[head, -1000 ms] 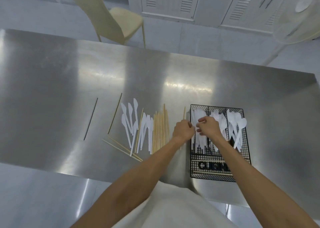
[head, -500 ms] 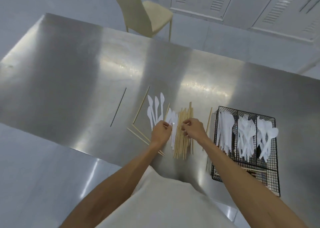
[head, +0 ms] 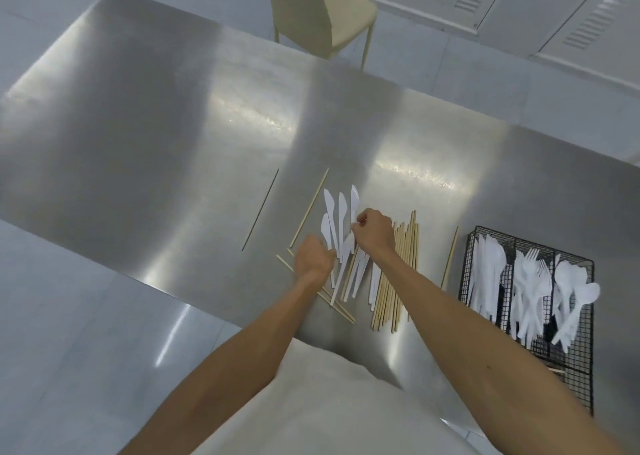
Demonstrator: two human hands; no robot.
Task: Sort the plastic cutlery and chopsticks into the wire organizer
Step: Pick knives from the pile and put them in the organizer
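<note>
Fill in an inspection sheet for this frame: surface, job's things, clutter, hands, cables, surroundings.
Surface: steel table, reflective.
Job's things: white plastic knives and chopsticks lie loose on the table. The wire organizer at the right holds knives, forks and spoons in separate compartments.
Clutter: nothing seen.
Hands: the right hand pinches one of the loose knives. The left hand is curled beside them, and its grasp is hidden.
Cables: nothing seen.
Surroundings: a chair beyond the table and louvred cabinets behind it.
</note>
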